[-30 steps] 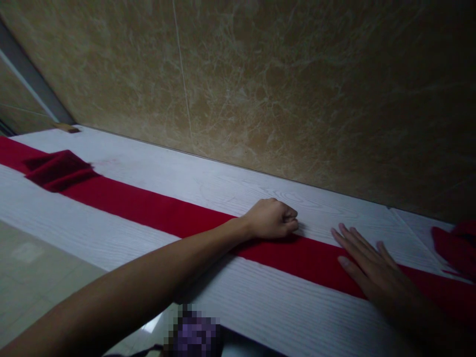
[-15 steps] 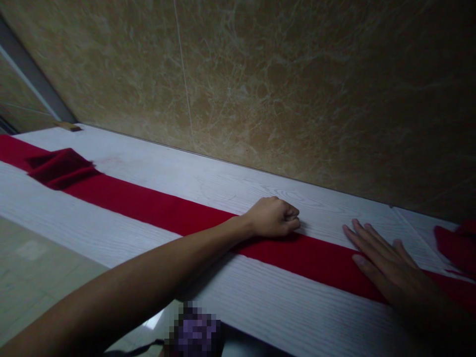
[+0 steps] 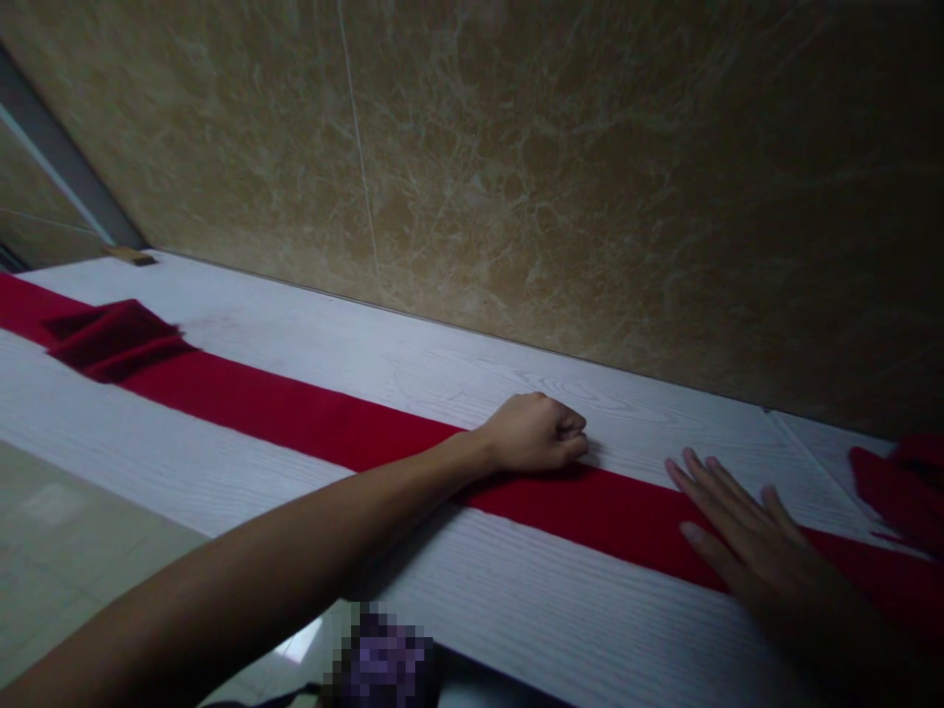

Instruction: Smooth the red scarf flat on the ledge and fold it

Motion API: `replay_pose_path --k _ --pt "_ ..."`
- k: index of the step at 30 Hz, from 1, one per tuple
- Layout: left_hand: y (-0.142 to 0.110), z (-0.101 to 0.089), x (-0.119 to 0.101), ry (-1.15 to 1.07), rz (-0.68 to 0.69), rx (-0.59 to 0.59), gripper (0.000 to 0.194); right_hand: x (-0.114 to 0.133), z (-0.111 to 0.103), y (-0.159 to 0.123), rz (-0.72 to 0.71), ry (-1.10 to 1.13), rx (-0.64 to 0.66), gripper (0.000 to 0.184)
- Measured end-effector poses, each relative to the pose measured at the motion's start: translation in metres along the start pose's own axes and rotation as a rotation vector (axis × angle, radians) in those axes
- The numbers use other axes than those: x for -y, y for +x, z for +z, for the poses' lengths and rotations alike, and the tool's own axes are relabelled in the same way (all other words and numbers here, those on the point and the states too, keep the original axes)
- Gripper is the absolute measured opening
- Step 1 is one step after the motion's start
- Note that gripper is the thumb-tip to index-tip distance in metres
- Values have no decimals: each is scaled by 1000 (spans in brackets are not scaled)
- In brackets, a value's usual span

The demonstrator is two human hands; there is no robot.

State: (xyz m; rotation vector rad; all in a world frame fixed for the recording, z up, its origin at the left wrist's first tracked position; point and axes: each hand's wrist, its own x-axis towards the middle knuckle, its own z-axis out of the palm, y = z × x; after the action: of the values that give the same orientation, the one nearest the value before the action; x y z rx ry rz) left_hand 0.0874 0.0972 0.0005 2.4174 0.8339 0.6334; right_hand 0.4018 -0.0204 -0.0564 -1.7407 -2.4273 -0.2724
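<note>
The left hand (image 3: 535, 435) rests as a curled fist on the long red cloth strip (image 3: 295, 408), which runs beneath both hands along the white wood-grain table (image 3: 567, 590). The right hand (image 3: 752, 536) lies palm-down over it, fingers spread. Rumpled red fabric (image 3: 122, 339) sits well left of the fist; more red cloth (image 3: 896, 492) lies beyond the right hand.

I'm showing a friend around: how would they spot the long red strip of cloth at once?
From the brown marbled wall, go down to the white table. The red strip runs lengthwise along it, passing beneath the left hand and right hand. Unlike the bunched red cloth at the picture's right edge, it lies long and mostly flat.
</note>
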Motion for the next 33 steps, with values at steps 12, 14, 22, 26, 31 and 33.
replay_pose_path --k 12,14,22,26,31,33 --pt "0 0 -1 7 9 -8 34 12 1 -7 -223 -57 -89 59" --pt "0 0 -1 15 10 1 33 15 -1 -5 -202 -61 -79 60" --pt "0 -2 -3 24 -4 10 33 27 -2 -5 -236 5 -93 60" --pt "0 -3 -2 31 -3 17 33 25 -2 -6 -211 13 -83 59" --pt "0 -3 -2 46 -10 20 32 26 -5 -5 -211 4 -48 59" --pt "-1 -3 -3 43 -6 12 32 28 -9 -4 -185 8 -43 59"
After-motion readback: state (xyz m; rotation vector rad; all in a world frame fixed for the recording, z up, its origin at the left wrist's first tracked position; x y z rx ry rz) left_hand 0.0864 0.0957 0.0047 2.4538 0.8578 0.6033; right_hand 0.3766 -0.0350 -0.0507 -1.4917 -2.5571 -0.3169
